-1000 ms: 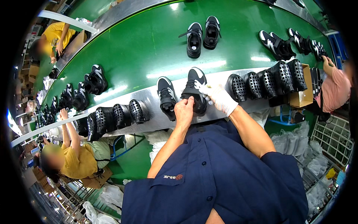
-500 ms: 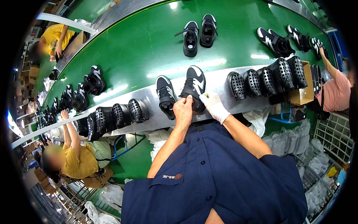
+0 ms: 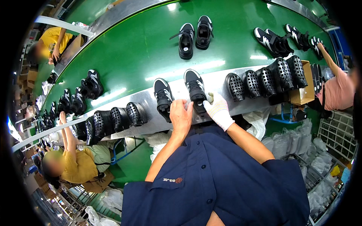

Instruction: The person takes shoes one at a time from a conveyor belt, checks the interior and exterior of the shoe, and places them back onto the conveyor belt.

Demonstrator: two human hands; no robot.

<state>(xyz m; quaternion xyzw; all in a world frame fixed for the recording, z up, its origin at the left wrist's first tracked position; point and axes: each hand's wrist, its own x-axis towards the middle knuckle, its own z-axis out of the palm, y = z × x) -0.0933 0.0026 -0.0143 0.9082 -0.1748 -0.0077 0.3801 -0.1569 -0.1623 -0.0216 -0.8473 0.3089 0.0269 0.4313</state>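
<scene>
Two black shoes with white trim stand toe-away on the metal ledge point(image 3: 226, 81) beside the green conveyor belt point(image 3: 143, 49). My left hand point(image 3: 180, 115), bare, lies between them, with its fingers at the heel of the right shoe point(image 3: 194, 87). On that same heel, from the right side, rests my right hand point(image 3: 218, 110) in a white knitted glove. The left shoe point(image 3: 163, 97) stands just left of my left hand, apart from it.
Rows of black perforated shoe lasts point(image 3: 264, 79) point(image 3: 113, 118) line the ledge on both sides. A shoe pair point(image 3: 195, 33) and more pairs point(image 3: 277, 40) point(image 3: 87, 86) ride the belt. A cardboard box point(image 3: 302, 95) stands at right. Other workers point(image 3: 73, 165) point(image 3: 335, 92) stand nearby.
The right shoe, held tilted a second ago, now stands straight on the ledge. Both hands have slid back to its heel.
</scene>
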